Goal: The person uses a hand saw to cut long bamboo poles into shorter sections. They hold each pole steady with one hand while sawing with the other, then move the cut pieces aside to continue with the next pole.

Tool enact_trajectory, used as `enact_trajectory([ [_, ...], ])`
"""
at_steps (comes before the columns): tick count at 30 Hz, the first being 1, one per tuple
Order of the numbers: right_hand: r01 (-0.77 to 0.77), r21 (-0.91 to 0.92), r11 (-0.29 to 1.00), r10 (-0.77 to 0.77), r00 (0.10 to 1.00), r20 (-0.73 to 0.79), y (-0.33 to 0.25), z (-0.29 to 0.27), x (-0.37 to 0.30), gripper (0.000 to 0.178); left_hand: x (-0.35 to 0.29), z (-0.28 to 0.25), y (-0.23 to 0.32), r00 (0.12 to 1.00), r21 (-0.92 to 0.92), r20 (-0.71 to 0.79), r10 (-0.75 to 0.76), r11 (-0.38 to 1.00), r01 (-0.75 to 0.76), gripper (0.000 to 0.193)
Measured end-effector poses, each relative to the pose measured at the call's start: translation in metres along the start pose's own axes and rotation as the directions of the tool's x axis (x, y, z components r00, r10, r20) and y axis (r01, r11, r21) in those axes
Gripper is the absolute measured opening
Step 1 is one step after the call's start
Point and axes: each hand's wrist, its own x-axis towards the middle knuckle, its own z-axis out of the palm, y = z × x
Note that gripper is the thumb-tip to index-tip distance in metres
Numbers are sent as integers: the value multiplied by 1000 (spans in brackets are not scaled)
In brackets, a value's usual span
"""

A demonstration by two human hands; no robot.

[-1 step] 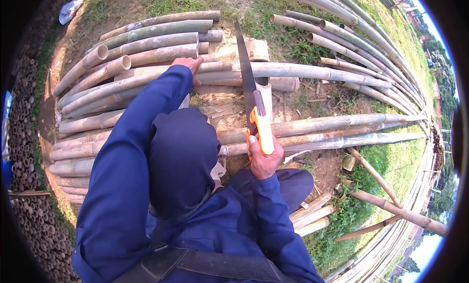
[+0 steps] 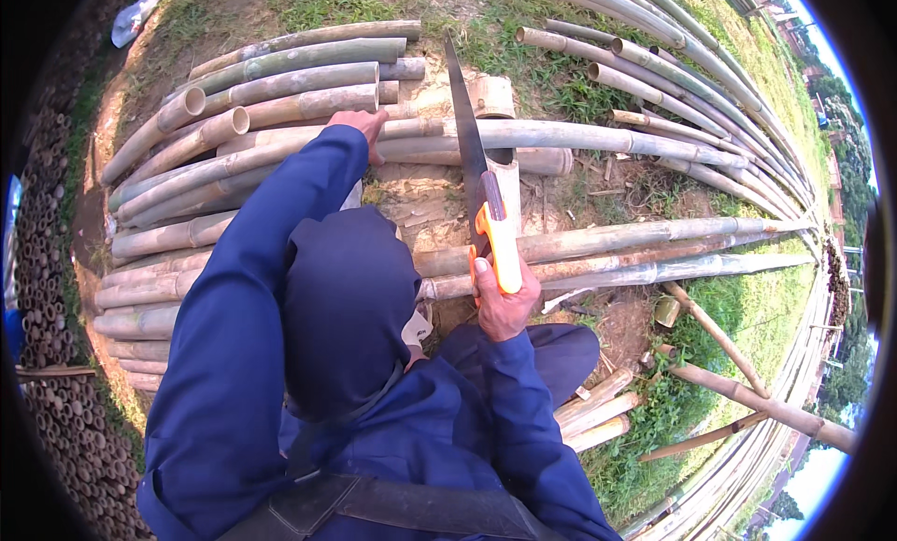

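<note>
My left hand (image 2: 360, 128) is wrapped over a long bamboo pole (image 2: 579, 136) that runs crosswise in front of me. In my right hand (image 2: 507, 298) is a handsaw (image 2: 472, 130) with an orange and pale handle. Its dark blade points away from me and crosses the pole to the right of my left hand. Whether the teeth sit in a cut, I cannot make out. Under the pole, a thick upright-running bamboo piece (image 2: 505, 191) lies across it, its far end (image 2: 492, 94) showing beyond. The left palm and some fingers are hidden.
Cut bamboo lengths (image 2: 290, 78) are stacked at the left. Long poles (image 2: 645, 74) spread at the far right, and more poles (image 2: 607, 247) lie nearer. Slanting bamboo supports (image 2: 719, 340) stand at the right. My bent knee (image 2: 561, 354) is beside the short offcuts (image 2: 598, 410).
The saw and my right hand have shifted very slightly away from me and to the left. My left hand stays in place on the pole.
</note>
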Motion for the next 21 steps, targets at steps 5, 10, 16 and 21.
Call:
enact_trajectory([
  [5,-18,-35,999,20,998,65,8,11,10,12,4,-3,-8,999,16,-32,22,1000,-21,85],
  [10,11,-211,977,22,988,150,3,7,6,14,10,0,-9,999,17,-34,6,1000,-6,88],
  [16,-5,-247,969,30,995,97,-2,14,14,16,14,-5,-11,1000,24,-13,7,1000,-7,92],
  [21,-34,-231,972,61,992,111,-3,18,27,19,12,0,-14,1000,12,-21,-7,1000,7,91],
])
